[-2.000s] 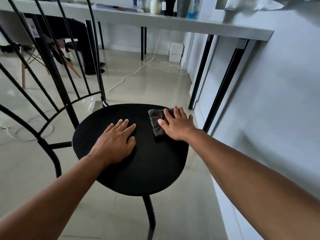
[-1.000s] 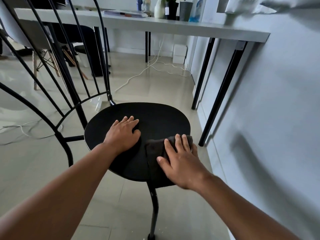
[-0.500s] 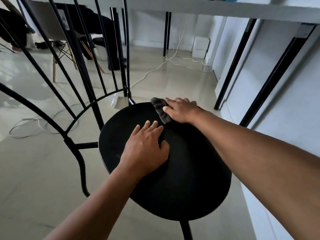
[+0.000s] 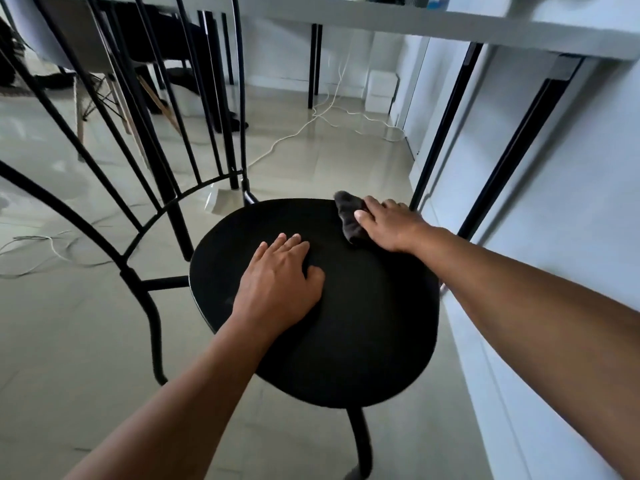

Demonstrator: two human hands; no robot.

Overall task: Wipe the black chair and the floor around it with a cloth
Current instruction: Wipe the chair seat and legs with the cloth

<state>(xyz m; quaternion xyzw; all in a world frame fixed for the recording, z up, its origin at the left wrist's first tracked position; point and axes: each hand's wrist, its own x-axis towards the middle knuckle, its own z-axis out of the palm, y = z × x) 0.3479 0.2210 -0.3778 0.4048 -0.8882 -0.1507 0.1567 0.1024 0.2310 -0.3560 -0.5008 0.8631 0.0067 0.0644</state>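
Seat wipe under way — right hand (image 4: 388, 225) presses dark cloth (image 4: 349, 216) at far edge of black chair (image 4: 346, 323) seat; left hand (image 4: 277, 285) flat, bracing. Backrest bars, legs, floor (image 4: 86, 341) judged outstanding.

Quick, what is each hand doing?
Left hand: open, flat on the chair seat.
Right hand: open, pressing the cloth onto the seat.

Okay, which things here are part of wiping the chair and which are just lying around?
Part of the job:
black chair
dark cloth under the right hand
left hand flat on the seat
floor

Just lying about:
white cable
white desk
wooden-legged chair
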